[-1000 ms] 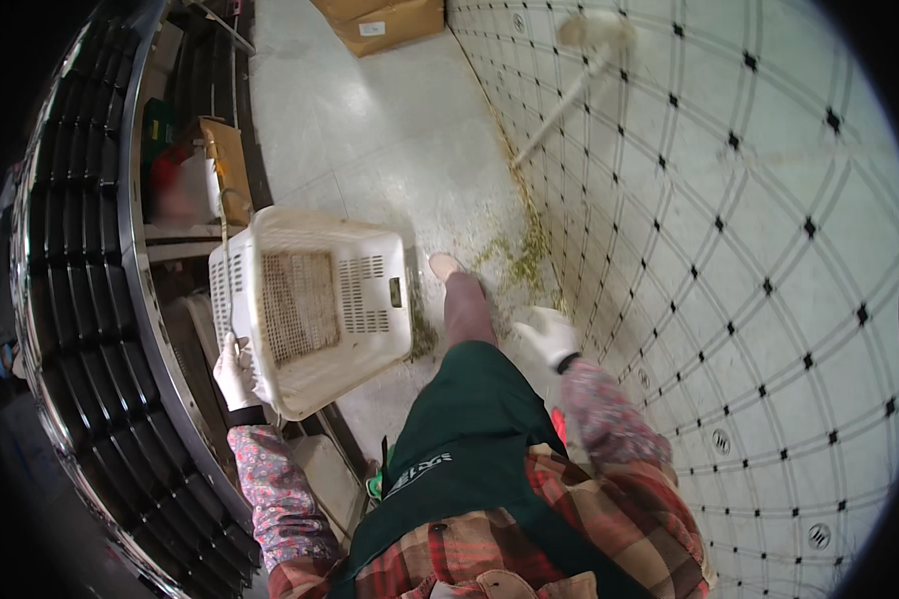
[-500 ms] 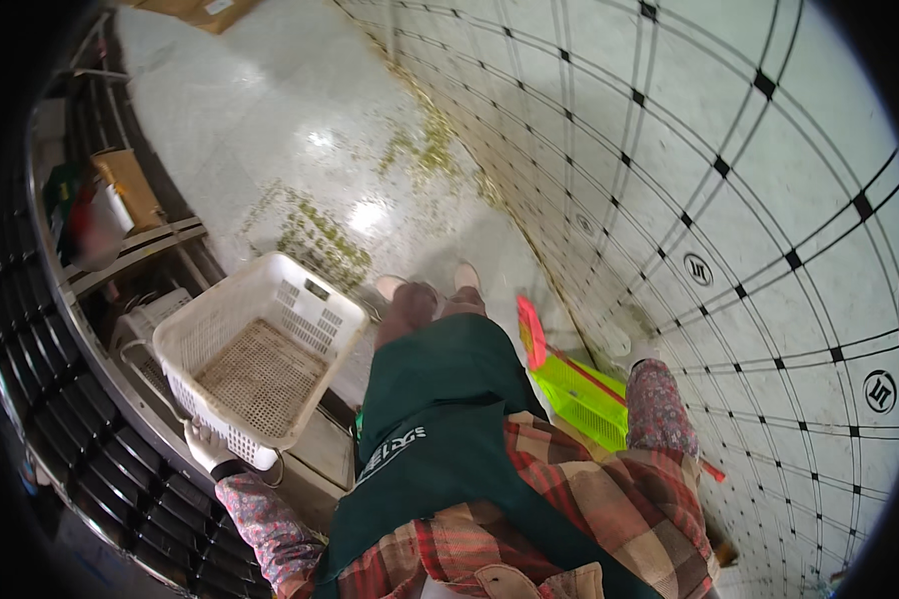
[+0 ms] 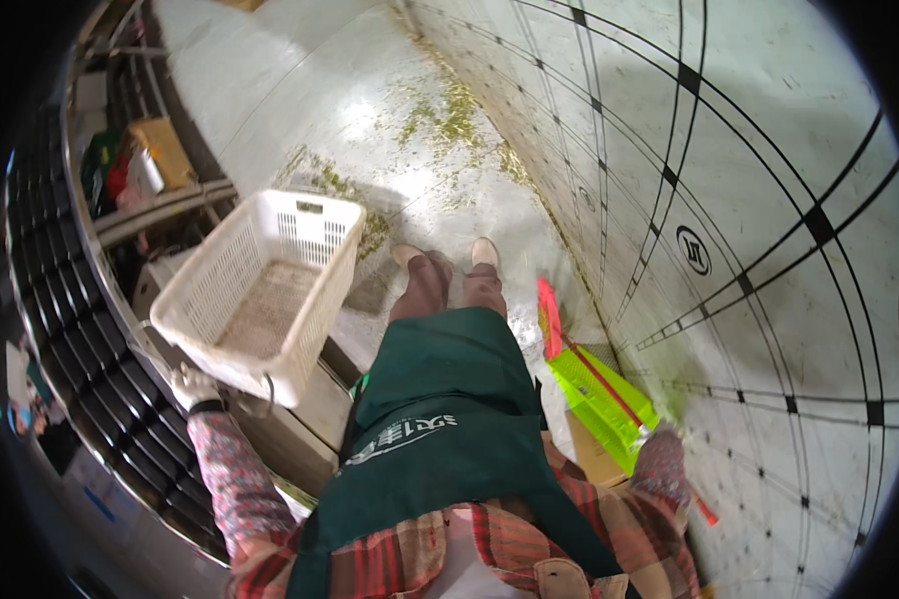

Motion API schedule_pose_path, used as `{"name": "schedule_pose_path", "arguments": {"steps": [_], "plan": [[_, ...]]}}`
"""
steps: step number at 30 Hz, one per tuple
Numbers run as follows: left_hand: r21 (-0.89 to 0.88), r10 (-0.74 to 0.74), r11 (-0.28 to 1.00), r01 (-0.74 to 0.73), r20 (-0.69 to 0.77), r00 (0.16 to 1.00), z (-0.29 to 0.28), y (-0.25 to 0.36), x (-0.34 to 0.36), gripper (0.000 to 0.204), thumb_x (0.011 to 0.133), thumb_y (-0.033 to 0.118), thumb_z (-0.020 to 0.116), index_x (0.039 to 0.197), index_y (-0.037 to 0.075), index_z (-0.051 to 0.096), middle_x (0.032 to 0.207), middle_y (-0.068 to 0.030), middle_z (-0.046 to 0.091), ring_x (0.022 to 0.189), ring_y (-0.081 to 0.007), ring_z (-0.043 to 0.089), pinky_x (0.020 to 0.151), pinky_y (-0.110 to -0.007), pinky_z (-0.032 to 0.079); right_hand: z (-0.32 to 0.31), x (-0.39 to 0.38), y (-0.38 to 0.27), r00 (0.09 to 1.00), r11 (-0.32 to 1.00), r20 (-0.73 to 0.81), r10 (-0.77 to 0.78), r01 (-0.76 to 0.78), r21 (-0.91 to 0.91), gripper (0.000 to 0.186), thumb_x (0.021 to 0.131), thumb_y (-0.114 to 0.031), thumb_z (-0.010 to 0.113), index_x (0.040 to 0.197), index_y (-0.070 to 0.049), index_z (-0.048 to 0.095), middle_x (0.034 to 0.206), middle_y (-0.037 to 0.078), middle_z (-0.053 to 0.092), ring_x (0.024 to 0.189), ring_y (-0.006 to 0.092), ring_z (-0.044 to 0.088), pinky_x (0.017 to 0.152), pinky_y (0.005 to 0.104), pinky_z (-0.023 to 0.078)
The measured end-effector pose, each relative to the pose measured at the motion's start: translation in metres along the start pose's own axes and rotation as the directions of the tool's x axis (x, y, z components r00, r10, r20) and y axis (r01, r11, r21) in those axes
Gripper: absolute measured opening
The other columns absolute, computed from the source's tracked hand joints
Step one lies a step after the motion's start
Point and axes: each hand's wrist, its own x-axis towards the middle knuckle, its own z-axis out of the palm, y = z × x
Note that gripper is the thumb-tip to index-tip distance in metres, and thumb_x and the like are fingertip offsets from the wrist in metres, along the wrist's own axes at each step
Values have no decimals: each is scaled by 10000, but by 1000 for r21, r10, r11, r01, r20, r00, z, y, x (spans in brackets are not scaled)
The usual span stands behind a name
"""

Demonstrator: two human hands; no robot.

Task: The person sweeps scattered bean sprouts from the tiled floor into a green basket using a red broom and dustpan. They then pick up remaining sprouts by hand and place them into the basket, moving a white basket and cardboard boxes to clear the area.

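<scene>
My left hand (image 3: 192, 385), in a white glove, grips the near rim of an empty white plastic basket (image 3: 260, 295) held out at my left side. My right hand is hidden behind my right sleeve (image 3: 661, 461), low at the right. Close to that sleeve lies a bright green bag or dustpan (image 3: 601, 397) with a red handle (image 3: 549, 317); whether the hand holds it cannot be told. My green apron (image 3: 440, 419) and both shoes (image 3: 445, 255) show in the middle.
A white tiled wall with black lines (image 3: 749, 200) runs along the right. Green plant scraps (image 3: 449, 115) litter the wet grey floor ahead. A roller conveyor (image 3: 80, 329) curves along the left, with shelves holding boxes and bottles (image 3: 145, 165). A cardboard box (image 3: 594, 459) sits by my right leg.
I have turned and moved along the wall. The basket swung lower and further left of me. The green and red item came into view at my right; my right hand dropped out of sight.
</scene>
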Motion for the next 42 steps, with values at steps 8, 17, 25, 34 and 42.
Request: {"name": "schedule_pose_path", "arguments": {"steps": [8,17,25,34,42], "plan": [[-265,-80,959,103,98,992,67,15,-17,346,891,298,423,599,179,282,442,72,201,339,-107,163,324,-263,145,118,-14,87,998,976,0,56,-55,212,680,683,-549,670,1154,-69,572,1152,189,564,1094,328,541,919,406,432],[-313,51,949,-40,28,998,86,6,-12,275,828,349,511,670,159,389,550,55,330,434,-91,316,367,-219,249,63,22,44,989,940,-119,91,-46,337,640,714,-545,640,1101,-37,598,1041,223,614,1025,345,582,866,420,462],[-301,-91,943,139,169,981,111,17,-34,246,846,411,538,736,202,467,571,97,408,450,-54,351,380,-213,249,-79,-70,-71,945,953,-314,97,3,302,582,735,-588,590,999,-72,643,935,207,638,952,361,604,791,430,475],[-128,-127,980,154,200,972,76,52,-23,247,907,342,497,740,159,481,471,104,245,346,-39,202,332,-221,130,-251,-120,-400,506,506,-739,-445,823,259,347,804,-370,632,906,-39,645,736,136,633,675,249,615,648,366,470],[63,-50,997,47,41,998,89,73,29,180,915,217,534,781,100,563,464,119,302,339,-8,244,319,-204,143,-378,-141,-655,305,271,-743,-596,947,171,370,863,-371,582,842,-4,627,616,97,569,579,175,565,558,334,441]]}}
